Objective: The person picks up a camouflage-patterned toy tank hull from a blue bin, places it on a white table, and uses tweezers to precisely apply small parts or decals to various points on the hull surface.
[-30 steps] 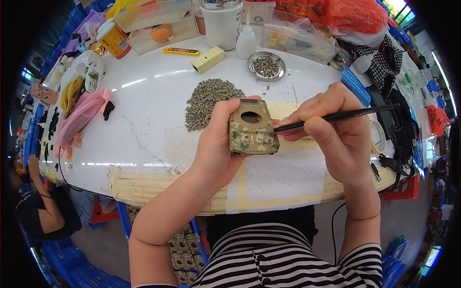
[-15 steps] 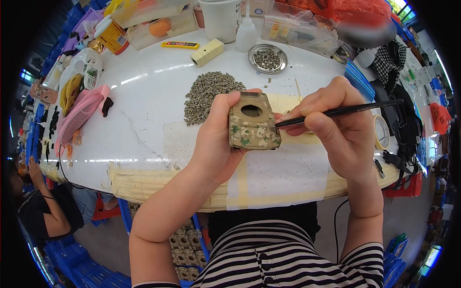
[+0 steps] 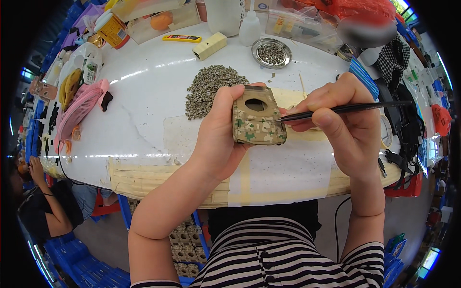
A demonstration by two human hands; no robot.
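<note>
Fingers first: left hand has the camo case pinched along its side, thumb up by the top corner and most of the other fingers tucked out of sight. Right hand is closed on a thin black stick, pen style; can't tell if it's a brush or something else.

Using the pile of little bits as the landmark: the case is held up just to its right and a bit nearer the person, and the stick comes in from farther right, its tip at the case's right edge just below the hole. Looks like touching, but it's tiny.

As for progress, the round hole is already there and the blocky pattern covers the lower front. I'd call this one mid-touch-up, since the tip is right on it. How much is left I honestly can't tell, any mark is too small to see. More cases with holes sit toward the person from the pile, down below the table edge; no clue whether those are finished or waiting.
</note>
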